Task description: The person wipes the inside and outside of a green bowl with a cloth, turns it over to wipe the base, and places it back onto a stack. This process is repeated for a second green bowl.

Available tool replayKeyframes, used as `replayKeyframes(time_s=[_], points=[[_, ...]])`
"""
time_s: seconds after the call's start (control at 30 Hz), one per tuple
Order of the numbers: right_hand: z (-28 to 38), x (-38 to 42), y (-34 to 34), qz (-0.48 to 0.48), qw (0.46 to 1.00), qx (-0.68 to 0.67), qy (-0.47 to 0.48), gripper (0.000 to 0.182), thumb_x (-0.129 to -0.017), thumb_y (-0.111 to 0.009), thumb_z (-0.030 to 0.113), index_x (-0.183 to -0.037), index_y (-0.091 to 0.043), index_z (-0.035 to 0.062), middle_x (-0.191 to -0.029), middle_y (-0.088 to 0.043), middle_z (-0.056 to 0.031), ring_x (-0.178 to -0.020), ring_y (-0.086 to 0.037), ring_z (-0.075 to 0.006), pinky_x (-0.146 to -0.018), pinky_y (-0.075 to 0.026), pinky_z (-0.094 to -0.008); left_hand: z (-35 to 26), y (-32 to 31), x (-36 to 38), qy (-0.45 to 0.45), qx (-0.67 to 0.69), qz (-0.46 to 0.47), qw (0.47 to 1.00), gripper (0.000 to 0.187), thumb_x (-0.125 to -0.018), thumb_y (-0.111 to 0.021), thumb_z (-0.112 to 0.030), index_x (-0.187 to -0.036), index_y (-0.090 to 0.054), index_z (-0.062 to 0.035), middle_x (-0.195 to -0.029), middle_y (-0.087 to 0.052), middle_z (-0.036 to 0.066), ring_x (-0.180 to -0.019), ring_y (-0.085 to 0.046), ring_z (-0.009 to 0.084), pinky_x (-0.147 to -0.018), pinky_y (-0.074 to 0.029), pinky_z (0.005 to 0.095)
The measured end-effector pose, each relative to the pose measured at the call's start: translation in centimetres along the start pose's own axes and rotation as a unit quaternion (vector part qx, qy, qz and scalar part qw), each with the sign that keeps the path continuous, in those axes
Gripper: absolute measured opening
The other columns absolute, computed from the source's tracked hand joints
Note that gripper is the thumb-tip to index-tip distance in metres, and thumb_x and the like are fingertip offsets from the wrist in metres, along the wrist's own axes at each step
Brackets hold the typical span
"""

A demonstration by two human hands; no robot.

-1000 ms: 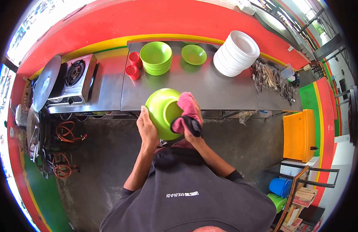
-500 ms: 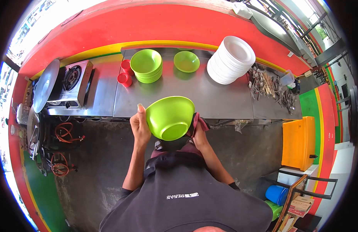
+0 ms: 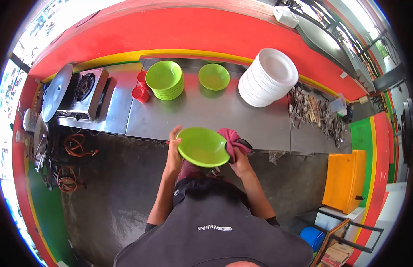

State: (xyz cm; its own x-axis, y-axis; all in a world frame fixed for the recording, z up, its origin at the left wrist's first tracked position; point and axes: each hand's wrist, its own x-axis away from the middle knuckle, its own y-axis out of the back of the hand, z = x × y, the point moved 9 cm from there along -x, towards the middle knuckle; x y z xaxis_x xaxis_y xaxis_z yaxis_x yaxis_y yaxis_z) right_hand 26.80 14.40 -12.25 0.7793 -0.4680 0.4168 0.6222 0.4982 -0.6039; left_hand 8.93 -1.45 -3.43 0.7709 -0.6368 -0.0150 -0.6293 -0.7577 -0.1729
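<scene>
A green bowl [image 3: 203, 149] is held in front of my body, its inside facing up toward me. My left hand [image 3: 174, 152] is closed on the bowl's left rim, with the thumb along the edge. On the other side, my right hand [image 3: 241, 163] grips a dark pink cloth [image 3: 232, 139] that is pressed over the right rim; part of the fingers is hidden by it. Beyond, on the steel counter, stand a stack of green bowls [image 3: 164, 80] and a single green bowl [image 3: 214, 77].
The steel counter [image 3: 202, 111] carries red cups [image 3: 140, 94], a tall stack of white plates [image 3: 269, 78], and a pile of cutlery [image 3: 318, 111]. A gas stove [image 3: 84, 93] stands at left. An orange box [image 3: 345, 181] sits at lower right.
The bowl has tipped from showing its underside to showing its inside. Both hands have shifted slightly right with it, and more of the cloth now shows at the right rim.
</scene>
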Motion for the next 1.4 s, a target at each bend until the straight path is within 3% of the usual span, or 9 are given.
replayKeyframes(time_s=[0.03, 0.07, 0.1, 0.13, 0.37, 0.6, 0.93, 1.23, 1.4], points=[[0.8, -1.0, 0.2, 0.002, 0.998, 0.048, 0.027, 0.033, -0.104, -0.056, 0.022, -0.130, -0.062, 0.0031, -0.128, -0.067, -0.0079, -0.119, -0.064, -0.0179, -0.104, -0.049, -0.0344, 1.1, 0.3, -0.3, 0.037, 0.028, -0.012, 0.999, 0.042, -0.101, -0.044, -0.020, -0.134, -0.053, 0.0041, -0.122, -0.065, 0.012, -0.114, -0.062, 0.0238, -0.100, -0.046, 0.0332], [1.3, -1.7, 0.2, 0.001, 0.994, 0.094, 0.054, 0.031, -0.103, -0.059, 0.014, -0.131, -0.062, 0.0018, -0.128, -0.067, -0.0079, -0.118, -0.064, -0.0168, -0.104, -0.049, -0.0334, 2.2, 0.6, -0.5, 0.081, 0.058, -0.013, 0.995, 0.041, -0.101, -0.043, -0.018, -0.135, -0.053, 0.0039, -0.122, -0.065, 0.012, -0.113, -0.061, 0.0223, -0.099, -0.046, 0.0324], [2.3, -2.3, -0.9, -0.037, 0.995, 0.076, 0.048, 0.024, -0.094, -0.071, 0.004, -0.117, -0.069, -0.0029, -0.117, -0.070, -0.0071, -0.109, -0.066, -0.0131, -0.098, -0.051, -0.0292, 3.0, 1.0, -0.7, 0.125, 0.088, -0.014, 0.988, 0.041, -0.102, -0.042, -0.016, -0.136, -0.053, 0.0038, -0.121, -0.064, 0.011, -0.112, -0.061, 0.0209, -0.098, -0.046, 0.0317], [3.1, -3.3, -1.8, -0.031, 0.995, 0.076, 0.062, 0.025, -0.094, -0.071, 0.005, -0.117, -0.069, -0.0030, -0.116, -0.070, -0.0068, -0.108, -0.066, -0.0127, -0.097, -0.052, -0.0290, 3.7, 1.4, -1.1, 0.168, 0.116, -0.013, 0.979, 0.040, -0.103, -0.041, -0.014, -0.138, -0.052, 0.0036, -0.121, -0.064, 0.010, -0.111, -0.060, 0.0194, -0.098, -0.046, 0.0310], [4.5, -10.7, -8.8, -0.040, 0.981, 0.134, 0.131, 0.021, -0.092, -0.075, 0.006, -0.110, -0.069, -0.0012, -0.106, -0.070, -0.0008, -0.098, -0.065, -0.0083, -0.085, -0.051, -0.0268, 1.3, 7.6, -10.5, 0.007, -0.035, -0.109, 0.993, 0.032, -0.108, -0.043, -0.012, -0.135, -0.052, 0.0028, -0.119, -0.062, 0.008, -0.108, -0.057, 0.0129, -0.094, -0.045, 0.0273], [5.0, -19.7, -16.3, 0.012, 0.974, 0.149, 0.169, 0.045, -0.092, -0.076, 0.008, -0.132, -0.057, 0.0001, -0.118, -0.066, -0.0028, -0.106, -0.064, -0.0099, -0.093, -0.051, -0.0275, -0.5, 12.7, -18.2, -0.103, -0.114, -0.184, 0.971, 0.034, -0.111, -0.042, -0.019, -0.137, -0.048, 0.0015, -0.123, -0.059, 0.011, -0.113, -0.056, 0.0172, -0.098, -0.045, 0.0309], [4.6, -26.4, -19.8, -0.005, 0.952, 0.202, 0.230, 0.060, -0.092, -0.075, 0.006, -0.145, -0.046, 0.0013, -0.130, -0.062, -0.0061, -0.117, -0.061, -0.0127, -0.101, -0.049, -0.0311, 3.6, 16.7, -25.2, -0.031, -0.161, -0.192, 0.968, 0.039, -0.111, -0.040, -0.016, -0.146, -0.042, 0.0015, -0.136, -0.056, 0.017, -0.124, -0.054, 0.0256, -0.106, -0.041, 0.0370], [4.0, -28.3, -20.2, -0.056, 0.939, 0.240, 0.242, 0.069, -0.089, -0.080, 0.008, -0.147, -0.043, -0.0005, -0.134, -0.061, -0.0086, -0.120, -0.060, -0.0149, -0.103, -0.048, -0.0310, 5.5, 17.5, -27.1, -0.015, -0.210, -0.215, 0.954, 0.050, -0.111, -0.039, -0.020, -0.156, -0.030, 0.0017, -0.158, -0.038, 0.023, -0.147, -0.037, 0.0334, -0.118, -0.031, 0.0409], [4.6, -28.8, -19.3, -0.052, 0.938, 0.267, 0.215, 0.063, -0.090, -0.079, 0.010, -0.143, -0.047, -0.0004, -0.130, -0.062, -0.0096, -0.117, -0.060, -0.0146, -0.101, -0.048, -0.0312, 7.3, 17.6, -27.6, -0.018, -0.207, -0.234, 0.950, 0.047, -0.111, -0.043, -0.020, -0.152, -0.037, 0.0027, -0.150, -0.048, 0.019, -0.137, -0.047, 0.0276, -0.113, -0.035, 0.0381]])
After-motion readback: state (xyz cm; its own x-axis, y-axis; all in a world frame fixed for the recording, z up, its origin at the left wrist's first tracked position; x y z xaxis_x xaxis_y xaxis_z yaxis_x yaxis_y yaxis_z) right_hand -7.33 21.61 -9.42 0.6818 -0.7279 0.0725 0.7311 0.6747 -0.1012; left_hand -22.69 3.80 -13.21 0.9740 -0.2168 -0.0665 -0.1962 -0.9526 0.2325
